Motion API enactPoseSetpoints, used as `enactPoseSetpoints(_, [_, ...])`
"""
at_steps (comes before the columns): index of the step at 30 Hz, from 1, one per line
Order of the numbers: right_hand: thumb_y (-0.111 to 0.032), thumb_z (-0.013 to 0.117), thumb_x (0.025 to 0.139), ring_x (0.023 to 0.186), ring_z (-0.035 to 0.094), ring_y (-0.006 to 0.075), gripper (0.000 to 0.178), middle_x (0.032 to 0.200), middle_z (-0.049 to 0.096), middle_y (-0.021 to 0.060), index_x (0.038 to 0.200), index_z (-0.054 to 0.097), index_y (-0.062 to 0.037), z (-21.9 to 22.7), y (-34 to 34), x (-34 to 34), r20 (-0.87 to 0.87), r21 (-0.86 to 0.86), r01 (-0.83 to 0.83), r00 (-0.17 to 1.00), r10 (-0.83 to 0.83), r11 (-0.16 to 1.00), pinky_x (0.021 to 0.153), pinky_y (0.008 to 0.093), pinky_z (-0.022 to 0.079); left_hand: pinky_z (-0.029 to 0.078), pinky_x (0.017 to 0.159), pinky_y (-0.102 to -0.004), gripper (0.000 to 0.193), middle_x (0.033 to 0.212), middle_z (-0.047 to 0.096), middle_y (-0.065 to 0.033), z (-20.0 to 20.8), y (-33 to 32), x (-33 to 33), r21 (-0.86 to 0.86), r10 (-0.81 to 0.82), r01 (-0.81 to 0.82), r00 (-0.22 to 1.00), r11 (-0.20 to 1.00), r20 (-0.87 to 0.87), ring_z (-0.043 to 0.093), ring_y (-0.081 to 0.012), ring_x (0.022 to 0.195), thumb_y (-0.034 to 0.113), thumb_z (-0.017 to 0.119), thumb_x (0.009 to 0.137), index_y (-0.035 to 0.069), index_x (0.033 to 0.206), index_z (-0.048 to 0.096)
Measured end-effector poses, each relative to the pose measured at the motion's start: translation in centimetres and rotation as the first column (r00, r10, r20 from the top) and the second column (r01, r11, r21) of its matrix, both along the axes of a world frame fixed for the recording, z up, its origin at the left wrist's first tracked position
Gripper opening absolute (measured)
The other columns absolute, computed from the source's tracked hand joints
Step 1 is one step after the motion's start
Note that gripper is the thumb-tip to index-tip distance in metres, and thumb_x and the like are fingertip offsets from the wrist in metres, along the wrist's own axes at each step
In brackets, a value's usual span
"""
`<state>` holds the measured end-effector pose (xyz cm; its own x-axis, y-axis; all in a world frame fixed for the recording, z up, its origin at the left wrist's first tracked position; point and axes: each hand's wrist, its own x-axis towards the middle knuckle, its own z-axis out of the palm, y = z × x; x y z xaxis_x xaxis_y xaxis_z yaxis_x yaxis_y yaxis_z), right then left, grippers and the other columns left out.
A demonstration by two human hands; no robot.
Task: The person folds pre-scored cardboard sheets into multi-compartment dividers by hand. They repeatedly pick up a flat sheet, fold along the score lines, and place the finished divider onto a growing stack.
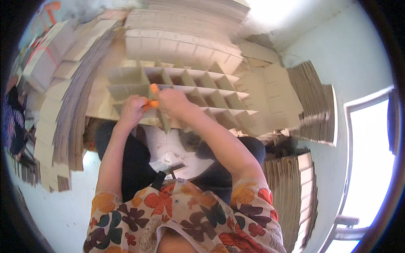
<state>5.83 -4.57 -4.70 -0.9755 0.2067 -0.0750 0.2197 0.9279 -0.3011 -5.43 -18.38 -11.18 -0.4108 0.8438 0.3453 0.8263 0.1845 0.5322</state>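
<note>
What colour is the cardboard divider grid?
The divider grid is light tan; head view shows it.

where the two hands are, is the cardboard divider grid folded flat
No, the cardboard divider grid by the left hand and right hand stands opened out into rows of cells.

A worker wears a cream, short-sleeved shirt (145, 207) printed with large flowers (199, 226) — red, orange, plum and dark green — with pale buttons (176, 201), black trousers (134, 168) and bright orange finger covers (154, 88).
</note>
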Motion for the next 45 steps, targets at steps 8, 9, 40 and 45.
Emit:
enactPoseSetpoints(8, [-0.019,0.056,0.083,0.076,0.063,0.0297,0.015,0.083,0.063,0.0132,0.093,0.062,-0.0087,0.1,12.7,11.3,-0.596,0.154,0.351,0.778,-0.196,0.924,0.065,0.0416,0.051,0.044,0.087,-0.0410,0.050,0.107,0.060,-0.0175,2.9,0.6,2.1,0.167,-0.009,0.022,0.997,0.986,-0.076,0.054,-0.0334,0.102,0.007,0.072,0.065,0.004,0.113,0.059])
enactPoseSetpoints(9, [-0.018,0.057,0.082,0.074,0.063,0.0286,0.015,0.081,0.063,0.0127,0.092,0.062,-0.0078,2.2,13.6,13.9,-0.385,0.152,0.594,0.772,-0.505,0.790,0.063,0.0409,0.051,0.037,0.101,-0.0400,0.070,0.129,0.048,-0.0175,3.1,0.1,2.1,0.039,-0.066,0.075,0.979,0.996,-0.190,0.042,-0.0324,0.122,0.008,0.073,0.063,0.001,0.127,0.046])
enactPoseSetpoints(40, [-0.002,0.071,0.075,0.064,0.050,0.0118,0.062,0.079,0.054,0.0185,0.130,0.043,0.0038,8.6,0.5,4.8,-0.588,-0.246,0.105,0.774,-0.234,0.964,0.059,0.0270,0.045,0.051,0.071,-0.0351,0.028,0.091,0.066,-0.0125,-0.7,-5.4,-1.4,0.303,0.156,-0.170,0.985,0.938,0.071,0.061,-0.0289,0.084,0.002,0.072,0.069,0.004,0.096,0.065])
enactPoseSetpoints(45, [-0.004,0.074,0.072,0.051,0.035,0.0091,0.059,0.057,0.039,0.0076,0.124,0.049,0.0074,6.8,-2.6,0.4,-0.573,-0.300,0.059,0.787,-0.230,0.952,0.047,0.0249,0.037,0.051,0.067,-0.0347,0.019,0.082,0.066,-0.0108,-0.8,-5.2,-1.6,0.390,0.138,-0.137,0.990,0.911,0.025,0.061,-0.0281,0.079,-0.002,0.069,0.068,0.003,0.085,0.063])
